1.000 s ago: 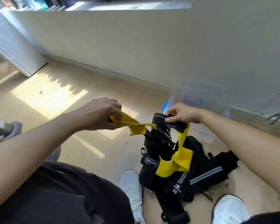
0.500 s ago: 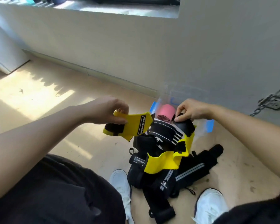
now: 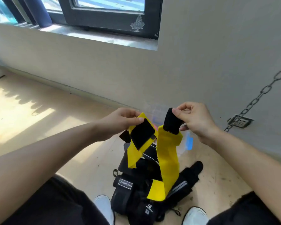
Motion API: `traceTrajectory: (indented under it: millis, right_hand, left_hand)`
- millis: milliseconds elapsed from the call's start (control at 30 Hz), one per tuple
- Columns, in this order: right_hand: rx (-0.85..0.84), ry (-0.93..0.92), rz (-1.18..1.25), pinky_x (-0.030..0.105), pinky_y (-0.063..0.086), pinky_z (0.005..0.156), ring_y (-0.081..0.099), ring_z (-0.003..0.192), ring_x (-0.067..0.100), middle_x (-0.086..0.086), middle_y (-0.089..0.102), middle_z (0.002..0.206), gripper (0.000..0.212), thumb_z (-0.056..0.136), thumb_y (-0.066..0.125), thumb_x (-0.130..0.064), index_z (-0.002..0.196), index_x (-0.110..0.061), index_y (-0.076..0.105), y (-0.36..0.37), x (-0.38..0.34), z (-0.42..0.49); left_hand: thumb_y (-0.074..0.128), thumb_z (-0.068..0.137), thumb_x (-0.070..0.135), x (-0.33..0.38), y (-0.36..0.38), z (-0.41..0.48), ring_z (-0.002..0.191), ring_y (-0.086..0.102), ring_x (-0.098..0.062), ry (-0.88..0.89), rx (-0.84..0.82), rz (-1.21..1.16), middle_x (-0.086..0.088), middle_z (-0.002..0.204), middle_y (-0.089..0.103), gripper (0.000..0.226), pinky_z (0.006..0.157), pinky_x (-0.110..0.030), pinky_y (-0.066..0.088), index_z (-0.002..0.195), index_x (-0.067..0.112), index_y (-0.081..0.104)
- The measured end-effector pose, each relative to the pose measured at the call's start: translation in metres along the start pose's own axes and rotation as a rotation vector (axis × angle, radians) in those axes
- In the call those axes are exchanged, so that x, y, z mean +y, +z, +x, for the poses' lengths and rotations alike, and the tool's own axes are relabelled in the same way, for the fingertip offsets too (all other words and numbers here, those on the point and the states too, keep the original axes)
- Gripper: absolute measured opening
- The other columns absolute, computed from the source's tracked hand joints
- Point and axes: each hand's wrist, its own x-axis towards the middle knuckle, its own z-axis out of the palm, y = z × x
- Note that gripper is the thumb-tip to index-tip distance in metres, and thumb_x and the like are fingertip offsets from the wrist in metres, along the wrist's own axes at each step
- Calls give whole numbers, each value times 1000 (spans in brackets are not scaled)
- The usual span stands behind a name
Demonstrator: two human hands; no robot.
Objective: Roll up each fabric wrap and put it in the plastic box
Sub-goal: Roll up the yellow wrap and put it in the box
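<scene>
Now, fingers [image 3: 137, 119]: my left ones pinch one yellow end, thumb just above its black patch.
Right fingers [image 3: 177, 113]: clenched on the black tip of the other end.
Left hand [image 3: 120, 121]: raised over the pile, apart from the right hand [image 3: 195, 118].
Yellow wrap [image 3: 168, 157]: hangs in a loop between both hands, its lower fold resting on the pile.
Pile of black wraps [image 3: 136, 197]: heaped on the floor [image 3: 55, 127] between my white shoes [image 3: 104, 208].
Plastic box [image 3: 158, 113]: clear, on the floor by the wall, behind my hands, mostly hidden by them.
Chain [image 3: 256, 99]: hangs along the wall at right.
</scene>
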Motion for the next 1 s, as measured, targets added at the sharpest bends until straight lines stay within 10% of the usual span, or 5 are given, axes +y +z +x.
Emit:
traceTrajectory:
  millis: [633,1000]
  right_hand:
    - [-206,201,538,28,63,69,69,75,21,19,70,98,32,94,62,-4,125,5,60,10,-11,4]
    - [-265,32,444,32,63,74,72,76,21,10,75,84,10,94,60,-1,101,-3,67,21,-9,1]
  left_hand:
    - [64,99,12,-1,-5,14,106,74,-30,-116,73,-108,-10,111,78,25,100,-51,55,123,13,70]
    - [58,101,7,3,-3,11,105,74,-24,-147,31,-122,-10,113,77,26,83,-29,62,125,9,68]
